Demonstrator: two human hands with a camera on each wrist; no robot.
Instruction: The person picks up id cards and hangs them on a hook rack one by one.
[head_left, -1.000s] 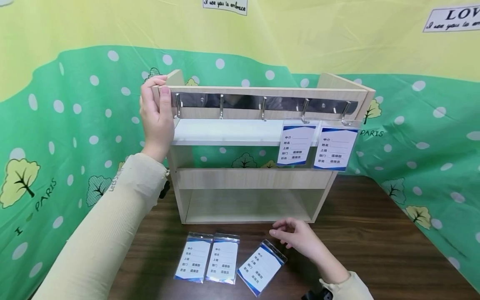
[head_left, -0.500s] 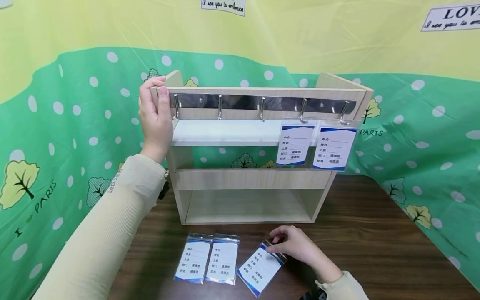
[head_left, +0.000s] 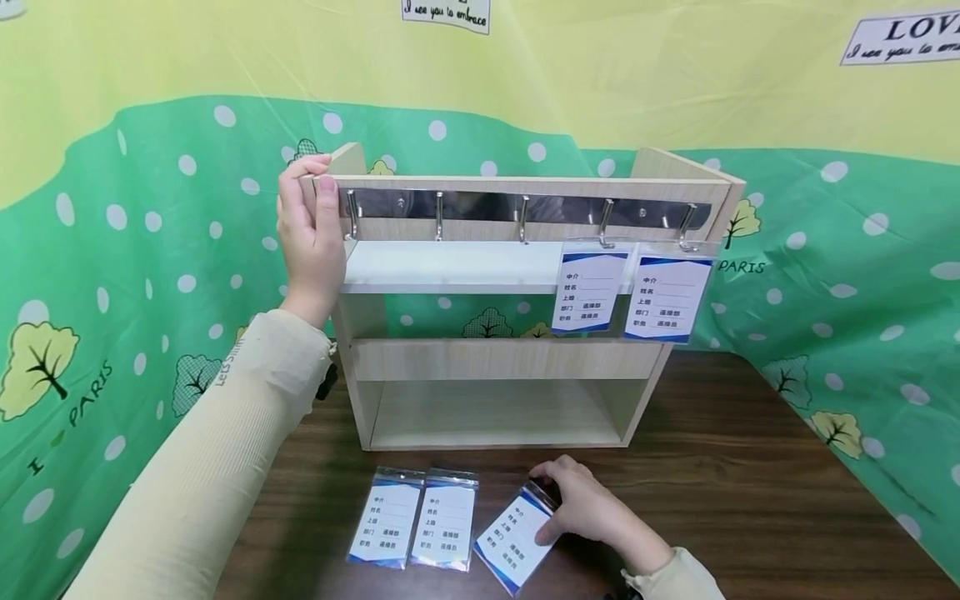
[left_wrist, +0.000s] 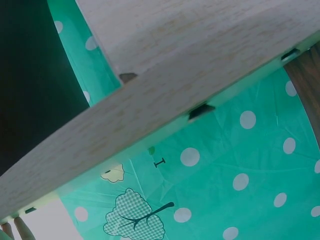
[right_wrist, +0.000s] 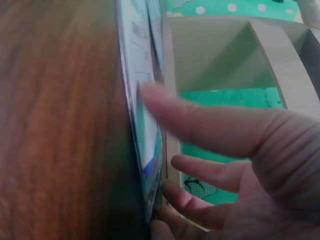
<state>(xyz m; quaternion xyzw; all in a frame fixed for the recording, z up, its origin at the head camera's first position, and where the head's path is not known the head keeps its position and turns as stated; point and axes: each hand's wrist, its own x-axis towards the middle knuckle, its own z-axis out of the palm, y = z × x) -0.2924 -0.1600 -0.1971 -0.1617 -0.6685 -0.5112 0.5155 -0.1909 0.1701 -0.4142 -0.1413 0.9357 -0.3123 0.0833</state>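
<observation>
My left hand (head_left: 311, 237) grips the upper left corner of a small wooden shelf (head_left: 502, 358), thumb on the front board and fingers round the side. On the dark table, my right hand (head_left: 581, 508) holds the upper end of a tilted ID badge (head_left: 513, 537), with the thumb on its face and the fingers at its top edge. The right wrist view shows that ID badge (right_wrist: 137, 75) nearly edge-on, low at the table. Left of it lie two more badges, one (head_left: 444, 521) beside the other (head_left: 386, 521), in clear sleeves.
A metal hook rail (head_left: 480, 204) runs along the shelf's top board. Two badges hang from its right hooks, one (head_left: 590, 292) beside the other (head_left: 669, 298). A green and yellow printed cloth (head_left: 180, 208) stands behind and at both sides of the wooden table (head_left: 750, 467).
My right hand has come down and left from above the tilted badge, and its thumb and fingers have closed on the badge's upper end. The left hand stays on the shelf corner.
</observation>
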